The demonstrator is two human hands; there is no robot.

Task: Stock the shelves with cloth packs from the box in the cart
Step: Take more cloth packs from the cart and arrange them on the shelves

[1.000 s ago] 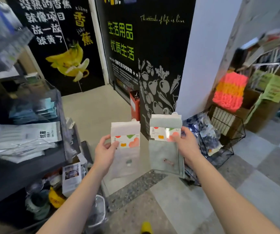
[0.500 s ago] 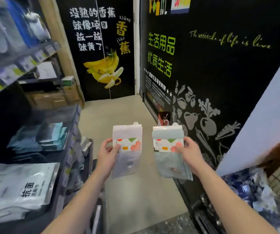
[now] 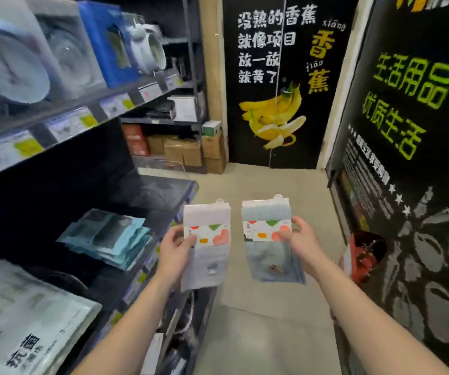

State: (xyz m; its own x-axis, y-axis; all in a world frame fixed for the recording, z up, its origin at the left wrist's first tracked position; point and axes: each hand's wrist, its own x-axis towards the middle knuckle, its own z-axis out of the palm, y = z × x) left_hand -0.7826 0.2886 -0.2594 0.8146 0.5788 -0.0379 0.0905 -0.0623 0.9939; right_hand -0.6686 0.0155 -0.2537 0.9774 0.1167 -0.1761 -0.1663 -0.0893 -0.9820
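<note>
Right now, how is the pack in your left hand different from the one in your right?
The left pack holds whitish cloth; the right pack holds pale blue cloth. The left hand pinches the left pack at its left edge; the right hand pinches the right pack at its right edge. Both share a fruit-print label and a top hang tab.

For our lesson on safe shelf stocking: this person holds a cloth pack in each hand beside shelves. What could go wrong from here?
1. The left hand and right hand each grip a pack by one side edge, so the pale pack or blue pack might slip.
2. The teal packs on the shelf lie fanned and uneven; adding more could push some off.
3. No hand is free to tidy them.
</note>
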